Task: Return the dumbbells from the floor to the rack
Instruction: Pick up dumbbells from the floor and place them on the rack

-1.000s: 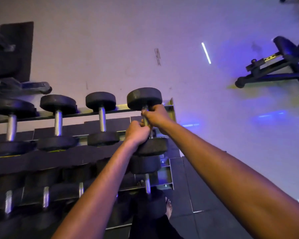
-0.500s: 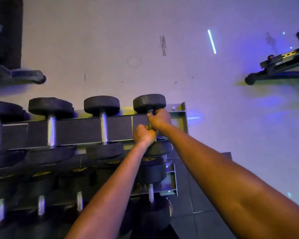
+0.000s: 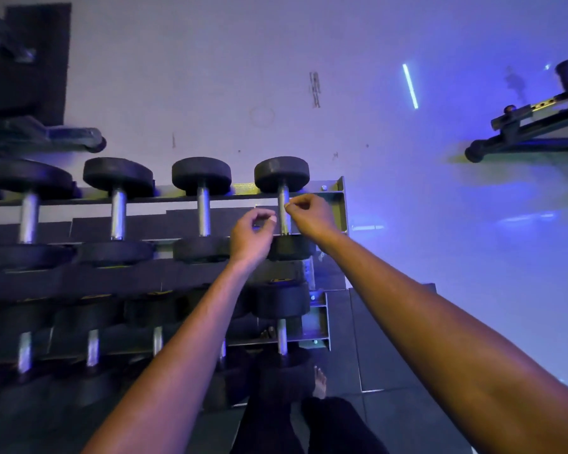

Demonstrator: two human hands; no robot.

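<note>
We see the rightmost dumbbell (image 3: 282,204) lying across the top tier of the rack (image 3: 336,204), at its right end, beside three other dumbbells (image 3: 201,208) in the same row. Our left hand (image 3: 250,235) hovers just left of its metal handle and our right hand (image 3: 310,215) just right of it, each grip loosely curled and holding nothing, fingertips close to the handle but seemingly apart from it. Below, a lower tier carries more dumbbells (image 3: 281,317), and a bench frame (image 3: 532,132) stands well apart on the floor (image 3: 407,244).
</note>
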